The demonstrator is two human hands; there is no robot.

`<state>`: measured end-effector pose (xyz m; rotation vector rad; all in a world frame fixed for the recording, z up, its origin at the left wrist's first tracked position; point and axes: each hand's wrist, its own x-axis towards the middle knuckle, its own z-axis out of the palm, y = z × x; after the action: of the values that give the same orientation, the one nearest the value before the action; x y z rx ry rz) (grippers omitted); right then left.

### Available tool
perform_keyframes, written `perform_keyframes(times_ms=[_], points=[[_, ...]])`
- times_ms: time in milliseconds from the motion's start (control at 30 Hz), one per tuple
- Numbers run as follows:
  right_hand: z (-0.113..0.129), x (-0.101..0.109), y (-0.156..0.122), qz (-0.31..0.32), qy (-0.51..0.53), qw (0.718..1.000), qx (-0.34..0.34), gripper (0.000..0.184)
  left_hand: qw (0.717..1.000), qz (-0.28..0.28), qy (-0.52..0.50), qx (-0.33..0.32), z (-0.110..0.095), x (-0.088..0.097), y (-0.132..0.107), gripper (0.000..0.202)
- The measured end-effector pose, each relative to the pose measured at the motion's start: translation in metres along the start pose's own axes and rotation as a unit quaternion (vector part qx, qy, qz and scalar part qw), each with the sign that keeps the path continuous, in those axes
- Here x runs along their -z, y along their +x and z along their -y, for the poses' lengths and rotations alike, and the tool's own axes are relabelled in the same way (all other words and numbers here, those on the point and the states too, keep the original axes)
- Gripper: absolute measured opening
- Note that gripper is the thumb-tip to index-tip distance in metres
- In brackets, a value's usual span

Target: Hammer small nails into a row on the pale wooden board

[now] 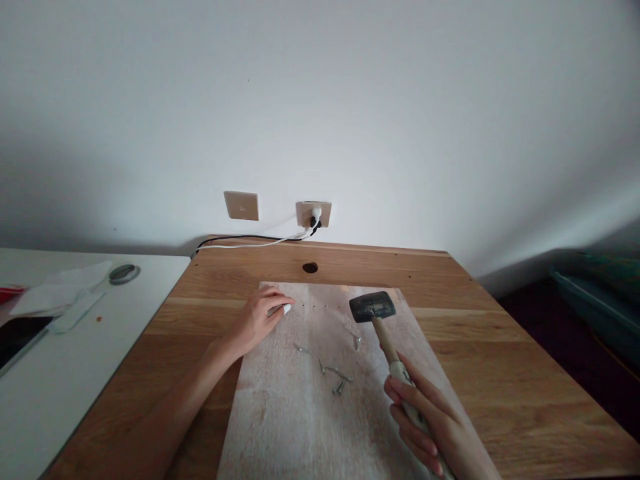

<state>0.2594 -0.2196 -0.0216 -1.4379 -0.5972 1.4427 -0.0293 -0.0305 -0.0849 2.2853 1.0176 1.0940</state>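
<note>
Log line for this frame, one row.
left hand: pinching small white-tipped item on board | right hand: holds mallet by handle, head over board | loose nails between hands

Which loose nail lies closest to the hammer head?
The lone nail just left of the hammer handle, right below the head; the other nails lie lower and further left on the board.
</note>
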Motion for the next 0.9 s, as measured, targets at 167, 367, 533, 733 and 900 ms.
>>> perform_keyframes(times_ms=[167,367,533,733,900], points=[[-0.009,0.006,0.002,0.009,-0.058,0.998,-0.003,0.058,1.000,0.010,0.005,0.013,-0.003,0.002,0.001,0.028],[-0.020,0.011,0.008,0.043,-0.076,0.996,0.002,0.061,1.000,0.008,0.007,0.014,-0.004,0.001,0.003,0.028],[-0.018,0.010,0.008,0.036,-0.073,0.997,0.001,0.065,1.000,0.002,0.012,0.017,-0.003,-0.001,0.003,0.030],[-0.016,0.010,0.008,0.045,-0.072,0.996,-0.004,0.051,1.000,0.014,0.017,0.014,-0.004,0.001,0.005,0.031],[-0.024,0.015,0.013,0.061,-0.073,0.995,0.008,0.065,0.999,0.039,0.032,0.008,-0.009,0.001,0.008,0.027]])
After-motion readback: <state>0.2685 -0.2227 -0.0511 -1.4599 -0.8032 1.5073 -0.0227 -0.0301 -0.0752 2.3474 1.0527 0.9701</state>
